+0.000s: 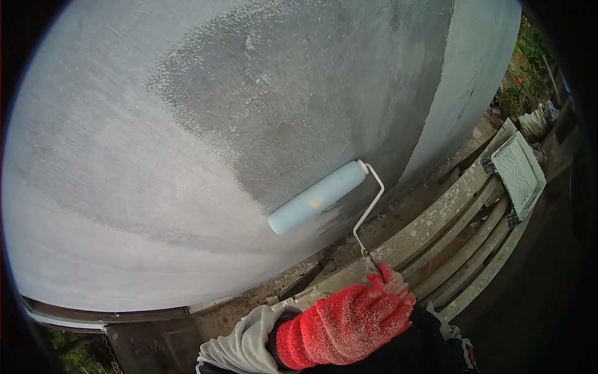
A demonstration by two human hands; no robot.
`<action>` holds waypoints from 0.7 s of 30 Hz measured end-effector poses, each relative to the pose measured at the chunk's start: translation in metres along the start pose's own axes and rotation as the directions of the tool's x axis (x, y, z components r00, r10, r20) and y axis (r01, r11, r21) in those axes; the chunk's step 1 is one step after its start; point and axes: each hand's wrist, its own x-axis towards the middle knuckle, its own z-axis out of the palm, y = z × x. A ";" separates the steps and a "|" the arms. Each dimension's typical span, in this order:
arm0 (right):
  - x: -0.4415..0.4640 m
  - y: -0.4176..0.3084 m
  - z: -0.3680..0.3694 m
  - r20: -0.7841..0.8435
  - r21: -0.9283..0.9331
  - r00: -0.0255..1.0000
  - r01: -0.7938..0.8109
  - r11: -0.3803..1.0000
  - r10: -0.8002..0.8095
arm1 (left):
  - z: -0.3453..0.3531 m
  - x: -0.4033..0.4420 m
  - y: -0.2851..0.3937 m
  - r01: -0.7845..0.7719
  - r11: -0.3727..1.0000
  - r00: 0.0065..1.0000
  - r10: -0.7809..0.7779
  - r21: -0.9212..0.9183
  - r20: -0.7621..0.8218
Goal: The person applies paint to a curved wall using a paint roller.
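Note:
My left hand (pixel 346 324), in a red work glove specked with white, comes in from the lower left out of a grey sleeve (pixel 249 340). Its fingers are closed round the handle end of a paint roller (pixel 321 196), and the grip itself is hidden. A bent white wire frame joins the handle to the long pale blue roller sleeve, which has a yellowish spot. The roller lies against a grey wall surface (pixel 93 156), at the lower end of a darker, wet-looking patch (pixel 299 93). My right hand does not show.
Paint-spattered planks and poles (pixel 448 212) run along the wall's foot. On them, at the right, rests a white-coated paint tray (pixel 518 171) with a zigzag pattern. Crumpled material (pixel 534 124) lies behind it. Greenery (pixel 529 56) shows at the upper right.

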 end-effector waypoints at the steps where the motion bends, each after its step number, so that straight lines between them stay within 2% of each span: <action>1: 0.003 -0.010 -0.011 -0.010 0.023 0.998 0.062 0.998 -0.062 | 0.001 0.001 -0.001 0.000 1.000 1.000 0.000 -0.002 0.012; 2: 0.006 -0.020 -0.022 -0.020 0.045 0.992 0.124 0.991 -0.123 | 0.001 0.002 -0.002 0.006 1.000 0.999 -0.007 0.030 0.047; 4: 0.017 -0.029 -0.031 0.095 0.271 0.956 0.242 0.932 -0.277 | 0.000 0.003 0.000 0.013 0.998 0.996 -0.019 0.060 0.088; 7: 0.022 -0.035 -0.033 0.080 0.264 0.939 0.303 0.916 -0.334 | 0.000 0.005 0.002 0.133 0.989 0.991 -0.134 0.060 0.020; 8: 0.023 -0.028 -0.028 0.081 0.266 0.939 0.302 0.915 -0.334 | 0.001 0.005 0.000 0.098 0.992 0.994 -0.101 0.079 0.036; 10: 0.024 -0.002 -0.011 0.099 0.258 0.953 0.253 0.932 -0.286 | 0.007 0.001 -0.006 0.061 0.993 0.996 -0.067 0.097 0.057; 11: 0.023 0.006 -0.003 0.099 0.261 0.954 0.250 0.932 -0.284 | 0.012 -0.003 -0.009 0.085 0.996 0.996 -0.085 0.011 0.036; 13: 0.018 0.021 0.009 0.102 0.093 0.988 0.104 0.990 -0.113 | 0.018 -0.006 -0.012 0.109 0.991 0.994 -0.108 -0.083 0.020; 14: 0.018 0.029 0.017 0.102 0.091 0.989 0.098 0.991 -0.107 | 0.018 -0.004 -0.015 0.153 0.976 0.988 -0.149 -0.154 0.037; 16: 0.023 0.044 0.032 0.146 -0.041 0.976 -0.154 0.987 0.159 | 0.021 -0.005 -0.017 0.191 0.955 0.981 -0.183 -0.227 0.058; 18: 0.041 0.053 0.038 0.205 -0.009 0.966 -0.158 0.987 0.156 | 0.029 -0.013 -0.017 0.220 0.955 0.972 -0.198 -0.201 0.122; 20: 0.050 0.056 0.038 0.267 0.024 0.952 -0.160 0.987 0.148 | 0.033 -0.016 -0.015 0.233 0.951 0.970 -0.213 -0.205 0.117; 21: 0.053 0.056 0.039 0.284 0.005 0.957 -0.067 0.998 0.063 | 0.035 -0.017 -0.014 0.245 0.948 0.968 -0.227 -0.205 0.107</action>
